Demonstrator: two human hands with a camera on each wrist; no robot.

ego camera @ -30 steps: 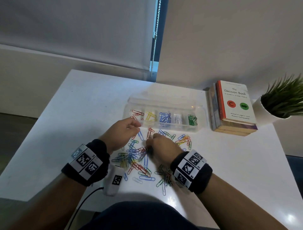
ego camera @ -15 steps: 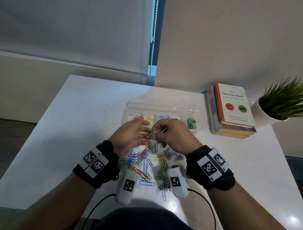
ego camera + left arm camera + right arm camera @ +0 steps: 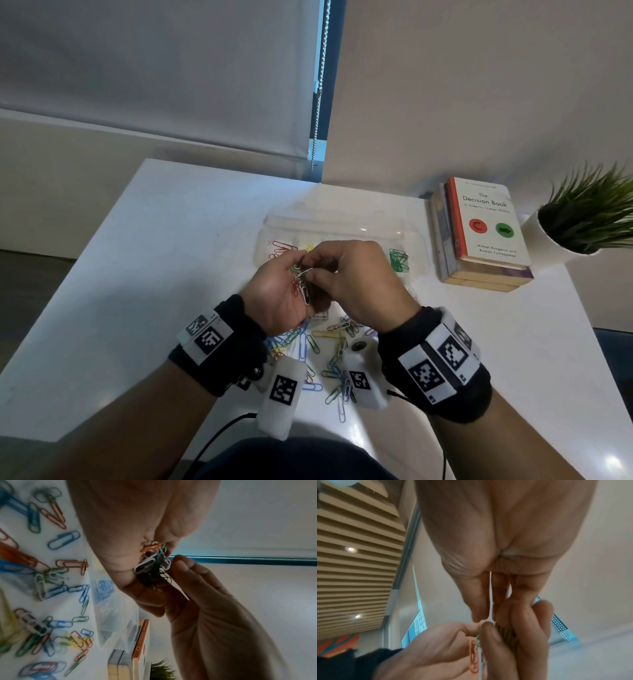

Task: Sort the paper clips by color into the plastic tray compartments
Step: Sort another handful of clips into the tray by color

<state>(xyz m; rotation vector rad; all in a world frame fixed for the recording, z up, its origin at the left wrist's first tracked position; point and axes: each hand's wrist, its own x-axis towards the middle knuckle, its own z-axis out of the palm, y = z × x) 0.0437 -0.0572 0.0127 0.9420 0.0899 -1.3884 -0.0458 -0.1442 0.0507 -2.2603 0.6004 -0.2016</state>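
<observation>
The left hand [image 3: 274,294] is raised above the bench [image 3: 154,257], palm turned inward, cupping a small tangle of paper clips [image 3: 301,284]: red, green and white ones show between its curled fingers. In the left wrist view the same bunch [image 3: 154,562] sits pinched against the left thumb, an orange-red clip on top and a white one below it.

Just right of that, touching the same bunch, the right hand [image 3: 356,277] has its thumb and forefinger pinched on a pale clip at the bunch's upper edge. The right wrist view shows those fingers [image 3: 489,635] pressed together on the clips, with the left hand [image 3: 436,649] beneath them.

Below both hands, nearer than the tray, the loose pile of clips [image 3: 329,356] lies scattered on the bench in blue, green, yellow, red and white.

The clear plastic tray [image 3: 342,226] sits on the bench directly behind the hands. At the tray's left end a compartment holds red clips [image 3: 281,248]; next to it a bit of yellow [image 3: 308,246] shows; the middle of the tray is hidden by the hands; at its right end lie green clips [image 3: 399,260].

Right of the tray stands a stack of books [image 3: 479,236], and further right of the tray a white pot with a spiky green plant [image 3: 589,212].
</observation>
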